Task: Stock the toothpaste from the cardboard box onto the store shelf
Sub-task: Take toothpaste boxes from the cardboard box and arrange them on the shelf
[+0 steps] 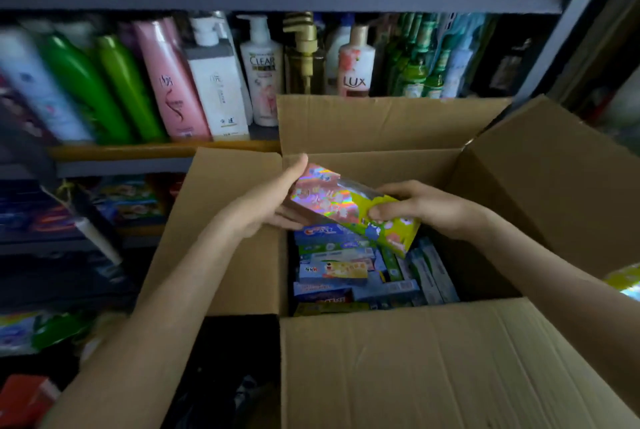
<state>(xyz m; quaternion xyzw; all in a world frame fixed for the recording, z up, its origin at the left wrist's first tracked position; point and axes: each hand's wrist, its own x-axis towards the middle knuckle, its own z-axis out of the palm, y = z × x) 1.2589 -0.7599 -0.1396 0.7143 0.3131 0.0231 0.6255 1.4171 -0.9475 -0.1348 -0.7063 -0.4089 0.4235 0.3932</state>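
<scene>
While I stand over the open brown cardboard box (433, 363), both my hands hold one long toothpaste carton (332, 200), shiny holographic pink at one end and lime green at the other. It hangs just above the box's opening, clear of the many blue, green and yellow toothpaste cartons (346, 273) packed inside.

My right hand (426, 207) grasps the green end, its fingers (384, 212) curled round it. My left hand (266, 207) pinches the pink end, thumb on the far side and fingers (285, 219) underneath.

The carton's long axis slants from far left, raised, down to near right. The pink end points towards the orange-edged store shelf (138, 151), which lies to the left of the box and beyond it. Tall shampoo bottles (214, 82) crowd that level. Below it, a darker level holds blurred colourful cartons (131, 200) that may be toothpaste, though I cannot read them.

My left hand is the nearer one to the shelf, so I judge it best placed to carry the carton across, pink end first.
</scene>
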